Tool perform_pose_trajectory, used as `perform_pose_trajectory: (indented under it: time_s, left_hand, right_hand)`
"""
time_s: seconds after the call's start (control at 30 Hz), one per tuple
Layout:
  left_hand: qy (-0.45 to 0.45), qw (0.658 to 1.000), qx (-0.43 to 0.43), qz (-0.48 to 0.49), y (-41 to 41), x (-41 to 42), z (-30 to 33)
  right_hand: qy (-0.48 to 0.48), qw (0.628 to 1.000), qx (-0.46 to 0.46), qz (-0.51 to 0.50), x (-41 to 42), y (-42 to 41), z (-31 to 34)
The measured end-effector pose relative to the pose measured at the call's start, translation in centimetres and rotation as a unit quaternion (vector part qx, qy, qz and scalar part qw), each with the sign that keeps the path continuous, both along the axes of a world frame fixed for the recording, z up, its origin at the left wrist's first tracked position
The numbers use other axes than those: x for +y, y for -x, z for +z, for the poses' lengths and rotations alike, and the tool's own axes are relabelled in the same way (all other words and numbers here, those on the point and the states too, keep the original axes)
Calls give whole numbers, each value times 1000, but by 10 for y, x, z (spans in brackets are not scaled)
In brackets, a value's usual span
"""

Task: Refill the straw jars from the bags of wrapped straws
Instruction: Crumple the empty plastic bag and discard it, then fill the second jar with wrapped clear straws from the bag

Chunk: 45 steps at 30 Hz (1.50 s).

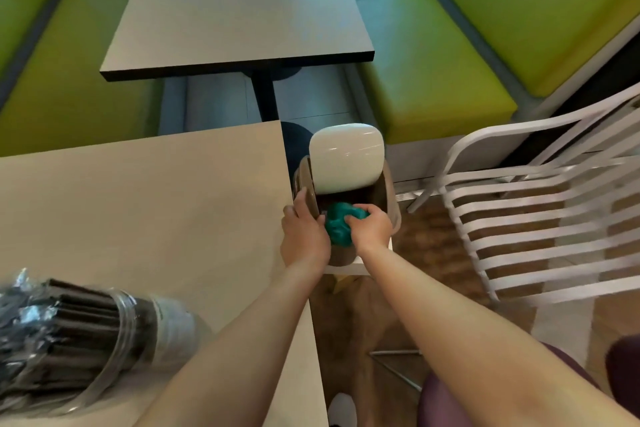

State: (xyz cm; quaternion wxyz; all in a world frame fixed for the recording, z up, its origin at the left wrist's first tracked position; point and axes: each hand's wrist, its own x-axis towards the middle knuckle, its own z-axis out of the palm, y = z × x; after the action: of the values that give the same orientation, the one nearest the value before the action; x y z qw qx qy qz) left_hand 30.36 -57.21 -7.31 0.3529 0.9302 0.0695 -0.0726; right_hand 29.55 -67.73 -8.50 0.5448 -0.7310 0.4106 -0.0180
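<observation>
A clear jar [162, 326] full of dark wrapped straws lies on its side at the near left of the beige table [145, 204]. Beside the table's right edge stands a small bin [388, 191] with a white lid [346, 158] tipped up. My left hand [304, 236] grips the bin's left rim. My right hand [372, 227] grips a crumpled teal bag [337, 224] at the bin's opening. The bin's inside is dark and mostly hidden.
A second grey table [235, 7] stands farther off between green benches [433, 87]. A white slatted chair [540, 218] is to the right of the bin. A purple seat [519, 402] shows at the bottom right.
</observation>
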Motion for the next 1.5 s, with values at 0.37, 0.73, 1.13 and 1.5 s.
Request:
perform_pose_trajectory:
  time_s: [0.37,0.73,1.13,1.5]
  left_hand:
    - [13,1000,10,6,1,-1,-1]
    - [13,999,27,-35,34,40,30]
    - [20,993,54,-99,131,133,67]
    - [17,996,59,-67,221,258,76]
  right_hand:
    - [27,991,74,110,11,-18,-8]
    - [30,992,8,123,39,45,32]
    - [121,979,-30,159,132,142,80]
    - [98,976,-50,190,233,241,91]
